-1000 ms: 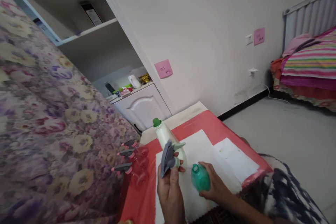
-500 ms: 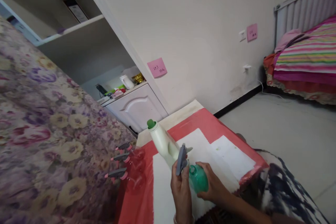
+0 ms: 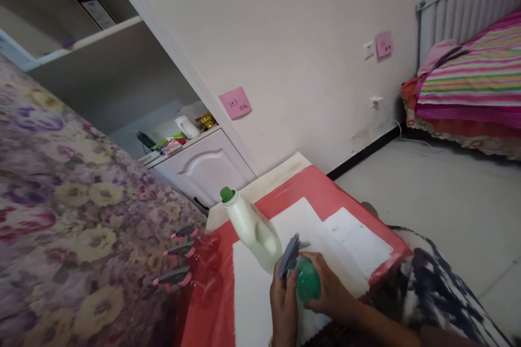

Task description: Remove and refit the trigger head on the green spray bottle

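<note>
My left hand (image 3: 284, 298) is closed around the grey spray head (image 3: 289, 255), which sits right at the neck of a green bottle (image 3: 308, 280). Whether the head is seated on the neck is hidden by the fingers. Wrapped around the green bottle's far side is my right hand (image 3: 328, 287). Just beyond both hands a large pale green jug (image 3: 254, 227) stands upright, its mouth showing green inside.
Several clear spray bottles with grey and pink heads (image 3: 175, 275) stand along the left of the red-covered table (image 3: 285, 187). White sheets (image 3: 358, 241) lie on the table. A flowered curtain (image 3: 81, 217) hangs at left, beside a white cabinet (image 3: 220, 165).
The grey spray head in my left hand has moved right and down to the green bottle's neck. My right hand keeps its hold on the bottle. The view has shifted slightly.
</note>
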Demonstrator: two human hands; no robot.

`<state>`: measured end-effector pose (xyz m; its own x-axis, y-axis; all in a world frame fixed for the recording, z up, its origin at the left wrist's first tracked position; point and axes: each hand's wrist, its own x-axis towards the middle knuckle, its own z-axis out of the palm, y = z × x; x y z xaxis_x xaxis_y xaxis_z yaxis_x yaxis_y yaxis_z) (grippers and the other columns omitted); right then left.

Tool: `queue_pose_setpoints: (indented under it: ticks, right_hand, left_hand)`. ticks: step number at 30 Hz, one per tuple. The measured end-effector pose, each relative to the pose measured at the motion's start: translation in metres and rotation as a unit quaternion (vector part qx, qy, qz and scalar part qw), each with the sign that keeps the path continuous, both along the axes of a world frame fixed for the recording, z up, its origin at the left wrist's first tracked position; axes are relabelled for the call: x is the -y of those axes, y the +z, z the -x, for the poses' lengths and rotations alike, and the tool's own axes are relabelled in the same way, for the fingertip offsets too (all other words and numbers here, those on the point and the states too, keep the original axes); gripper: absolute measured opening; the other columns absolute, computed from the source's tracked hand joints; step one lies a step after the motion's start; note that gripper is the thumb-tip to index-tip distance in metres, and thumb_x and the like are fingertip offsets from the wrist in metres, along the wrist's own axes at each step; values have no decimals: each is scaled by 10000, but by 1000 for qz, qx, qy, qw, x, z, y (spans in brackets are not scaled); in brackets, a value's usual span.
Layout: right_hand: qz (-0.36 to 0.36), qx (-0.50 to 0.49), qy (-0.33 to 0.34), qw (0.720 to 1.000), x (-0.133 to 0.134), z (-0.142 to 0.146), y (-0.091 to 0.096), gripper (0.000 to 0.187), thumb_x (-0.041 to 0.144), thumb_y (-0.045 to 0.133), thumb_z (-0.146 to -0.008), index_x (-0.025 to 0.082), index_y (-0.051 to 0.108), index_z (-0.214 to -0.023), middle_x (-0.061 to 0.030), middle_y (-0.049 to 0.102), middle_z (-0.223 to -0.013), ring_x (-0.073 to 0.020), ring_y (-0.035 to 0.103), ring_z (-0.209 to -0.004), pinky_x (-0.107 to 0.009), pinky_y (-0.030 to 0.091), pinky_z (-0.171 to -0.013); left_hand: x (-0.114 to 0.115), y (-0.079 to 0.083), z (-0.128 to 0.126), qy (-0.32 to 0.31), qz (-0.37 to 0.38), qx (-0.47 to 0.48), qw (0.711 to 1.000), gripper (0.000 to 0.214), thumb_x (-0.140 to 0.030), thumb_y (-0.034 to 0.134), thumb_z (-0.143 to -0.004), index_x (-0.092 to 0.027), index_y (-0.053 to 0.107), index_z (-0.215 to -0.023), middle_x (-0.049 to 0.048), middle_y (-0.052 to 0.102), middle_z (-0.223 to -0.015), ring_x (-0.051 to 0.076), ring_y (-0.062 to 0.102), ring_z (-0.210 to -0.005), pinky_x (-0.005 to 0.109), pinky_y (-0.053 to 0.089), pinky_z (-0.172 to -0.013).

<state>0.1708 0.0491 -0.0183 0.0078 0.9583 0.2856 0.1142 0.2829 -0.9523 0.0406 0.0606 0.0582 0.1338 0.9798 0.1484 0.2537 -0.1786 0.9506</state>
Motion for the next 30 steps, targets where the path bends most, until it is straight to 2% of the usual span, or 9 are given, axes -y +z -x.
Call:
queue_pose_setpoints:
  ticks: [8,12,16,19,22,25,30]
  right_hand:
    - [-13,7,-3,1000,-3,1,-5,898,79,737,-500,203,397,-1321,-116,467,-1304,-306,448,-1254,-471,367,-1091]
    - [-19,11,-4,1000,-4,1,-8,923,83,742,-504,224,386,-1344,-114,470,-1327,-311,451,-1267,-490,365,-1096]
    - [-24,16,11,1000,2,-6,0,934,213,804,-559,224,366,-1383,-136,460,-1378,-330,427,-1304,-534,340,-1115]
    - [-58,-1,6,998,10,-15,17,689,301,705,-740,237,425,-1367,-127,490,-1370,-309,443,-1298,-531,345,-1115]
    - [-91,-19,5,996,14,-18,35,434,323,574,-872,266,517,-1298,-96,548,-1307,-265,485,-1259,-473,379,-1099]
    - [-85,-42,-9,995,10,-12,45,324,334,533,-903,255,573,-1214,-90,580,-1232,-242,524,-1208,-429,407,-1075]
    - [-66,-63,-39,995,-1,4,45,287,374,541,-888,229,614,-1125,-85,613,-1105,-251,573,-1108,-410,448,-1012]
  left_hand:
    - [-4,-16,4,7,-45,-9,999,421,-390,574,-882,-229,591,-1271,80,679,-1232,250,620,-1129,390,464,-1008]
    - [-6,-19,5,3,-48,-15,999,405,-388,566,-884,-218,602,-1249,84,692,-1194,249,619,-1123,394,470,-998]
    - [-6,-17,5,0,-44,-14,999,392,-390,581,-867,-209,624,-1212,89,707,-1151,258,629,-1091,402,477,-984]
    - [-5,-17,3,-10,-46,-1,999,366,-388,588,-862,-207,638,-1176,92,706,-1154,258,629,-1083,399,473,-984]
    - [-5,-16,1,-9,-53,15,998,339,-391,604,-852,-207,652,-1133,92,694,-1173,262,612,-1110,402,453,-1007]
    - [-3,-15,-1,-10,-73,26,997,353,-376,604,-857,-217,636,-1170,85,662,-1223,262,567,-1174,417,403,-1059]
    - [-1,-19,3,-33,-103,21,994,344,-352,546,-903,-235,598,-1222,83,610,-1259,243,509,-1232,432,348,-1106]
